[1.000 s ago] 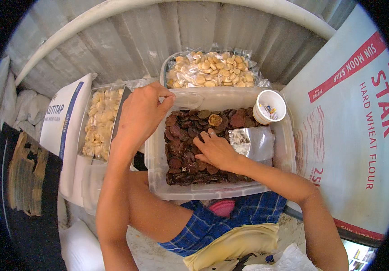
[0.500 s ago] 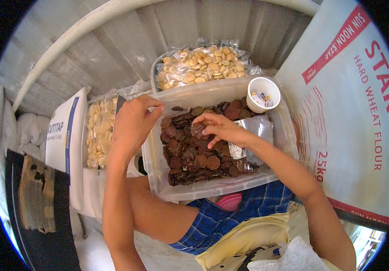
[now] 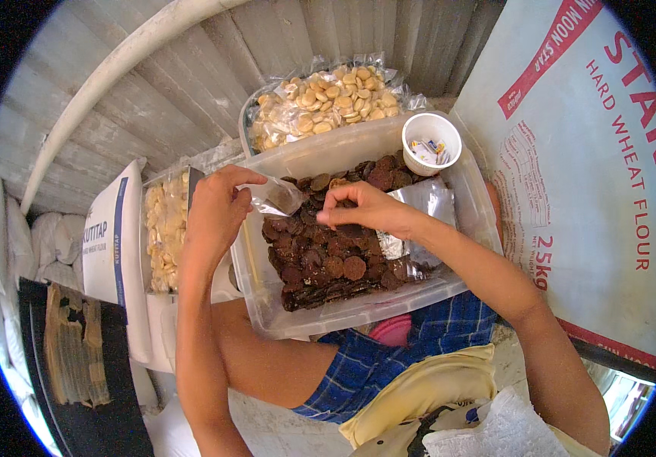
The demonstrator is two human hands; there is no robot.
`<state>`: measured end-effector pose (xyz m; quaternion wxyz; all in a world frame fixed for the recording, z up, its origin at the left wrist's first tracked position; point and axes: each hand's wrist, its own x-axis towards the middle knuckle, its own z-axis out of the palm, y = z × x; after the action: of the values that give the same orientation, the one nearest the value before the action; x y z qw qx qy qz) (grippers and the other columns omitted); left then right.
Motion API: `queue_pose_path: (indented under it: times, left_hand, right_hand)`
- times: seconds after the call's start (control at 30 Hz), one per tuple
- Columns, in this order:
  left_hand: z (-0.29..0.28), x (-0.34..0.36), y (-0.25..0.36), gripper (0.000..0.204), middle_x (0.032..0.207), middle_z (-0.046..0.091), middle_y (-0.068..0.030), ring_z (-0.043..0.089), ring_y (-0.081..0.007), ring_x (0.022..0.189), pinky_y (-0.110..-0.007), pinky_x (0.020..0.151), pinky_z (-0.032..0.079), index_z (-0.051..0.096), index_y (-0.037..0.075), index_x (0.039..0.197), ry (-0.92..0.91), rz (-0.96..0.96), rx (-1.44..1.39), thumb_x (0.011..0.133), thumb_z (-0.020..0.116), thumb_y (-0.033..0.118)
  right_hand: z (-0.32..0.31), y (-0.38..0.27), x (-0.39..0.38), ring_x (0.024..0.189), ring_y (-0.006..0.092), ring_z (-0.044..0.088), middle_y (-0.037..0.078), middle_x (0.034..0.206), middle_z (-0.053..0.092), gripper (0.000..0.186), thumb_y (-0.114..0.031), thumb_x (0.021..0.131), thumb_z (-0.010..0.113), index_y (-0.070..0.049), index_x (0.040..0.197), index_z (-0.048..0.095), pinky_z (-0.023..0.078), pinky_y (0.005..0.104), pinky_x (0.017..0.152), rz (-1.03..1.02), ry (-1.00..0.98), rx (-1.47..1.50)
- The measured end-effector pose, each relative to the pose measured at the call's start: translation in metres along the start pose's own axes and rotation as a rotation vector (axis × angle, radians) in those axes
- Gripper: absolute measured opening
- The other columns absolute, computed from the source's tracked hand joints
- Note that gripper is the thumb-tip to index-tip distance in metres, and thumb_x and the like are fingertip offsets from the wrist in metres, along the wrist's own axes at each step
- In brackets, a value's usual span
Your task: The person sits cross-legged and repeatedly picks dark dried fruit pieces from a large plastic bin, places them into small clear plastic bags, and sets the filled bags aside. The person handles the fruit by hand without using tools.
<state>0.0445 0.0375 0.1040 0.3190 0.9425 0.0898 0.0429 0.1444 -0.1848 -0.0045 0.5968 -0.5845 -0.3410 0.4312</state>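
Note:
Between the thumb and fingers of my left hand [image 3: 223, 204] is the edge of a small clear plastic bag [image 3: 281, 196]. The bag hangs over the left part of a translucent plastic bin [image 3: 297, 324]. Many flat, round dark brown cookies [image 3: 320, 259] fill the bin in a loose heap. My right hand [image 3: 366, 209] is just above these cookies, to the right of the bag. Its thumb and fingertips are pressed together, and whatever is in them is hidden. A stack of clear and silvery plastic bags [image 3: 435, 217] lies on the cookies under my right wrist.
A white cup [image 3: 432, 145] with small packets stands at the bin's far right corner. Behind is a container of bagged pale cookies [image 3: 328, 103], with more bagged pale cookies [image 3: 164, 228] at left. Flour sacks stand left [image 3: 107, 251] and right [image 3: 572, 190]. The bin rests by my legs.
The small bag in my left hand has opened out toward the right. My right hand's spread fingers have closed together and drawn slightly up from the cookies. The whole view has shifted a little.

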Motion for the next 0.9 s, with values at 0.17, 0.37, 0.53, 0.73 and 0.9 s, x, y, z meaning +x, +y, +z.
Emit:
queue_pose_path:
  times: [0.17, 0.37, 0.53, 0.73, 0.9]
  left_hand:
    - [0.004, 0.002, -0.003, 0.031, 0.100, 0.069, -0.0186, 0.066, -0.0315, 0.079, -0.039, 0.077, 0.051, 0.073, 0.003, 0.101, 0.016, 0.047, 0.031, 0.076, 0.057, -0.005]
    - [0.000, 0.001, -0.004, 0.031, 0.098, 0.069, -0.0188, 0.066, -0.0302, 0.076, -0.039, 0.074, 0.051, 0.073, 0.003, 0.100, 0.001, 0.003, 0.045, 0.075, 0.057, -0.005]
    - [-0.003, 0.000, 0.000, 0.031, 0.099, 0.069, -0.0186, 0.065, -0.0303, 0.075, -0.039, 0.074, 0.052, 0.073, 0.003, 0.100, -0.010, -0.028, 0.027, 0.075, 0.058, -0.004]
    - [0.002, 0.001, -0.011, 0.034, 0.095, 0.070, -0.0124, 0.064, -0.0176, 0.063, -0.032, 0.061, 0.054, 0.072, 0.002, 0.102, 0.023, 0.102, 0.070, 0.075, 0.053, -0.006]
    - [0.001, 0.001, -0.008, 0.033, 0.095, 0.070, -0.0129, 0.065, -0.0179, 0.064, -0.032, 0.062, 0.054, 0.073, 0.002, 0.103, 0.008, 0.072, 0.092, 0.077, 0.053, -0.005]
  right_hand:
    - [0.014, 0.003, -0.006, 0.082, 0.0126, 0.060, 0.004, 0.084, 0.065, 0.032, -0.033, 0.083, 0.078, -0.005, 0.084, 0.063, 0.046, 0.0314, 0.076, -0.088, -0.119, -0.591]
    - [0.025, 0.011, -0.011, 0.078, 0.0196, 0.063, 0.007, 0.086, 0.068, 0.044, -0.048, 0.089, 0.068, -0.004, 0.085, 0.068, 0.048, 0.0392, 0.072, 0.077, -0.178, -0.459]
    - [0.013, -0.014, -0.013, 0.104, 0.0143, 0.060, 0.001, 0.107, 0.067, 0.030, -0.032, 0.098, 0.060, -0.007, 0.115, 0.065, 0.055, 0.0304, 0.080, 0.299, -0.242, 0.321]
    - [0.007, -0.011, -0.010, 0.107, 0.0209, 0.064, 0.011, 0.120, 0.064, 0.030, -0.018, 0.098, 0.055, -0.003, 0.124, 0.059, 0.056, 0.0362, 0.087, 0.250, -0.339, 0.679]
    - [0.003, -0.010, -0.009, 0.105, 0.0275, 0.065, 0.016, 0.119, 0.064, 0.034, -0.018, 0.100, 0.048, -0.001, 0.129, 0.054, 0.056, 0.0405, 0.090, 0.211, -0.337, 0.802]
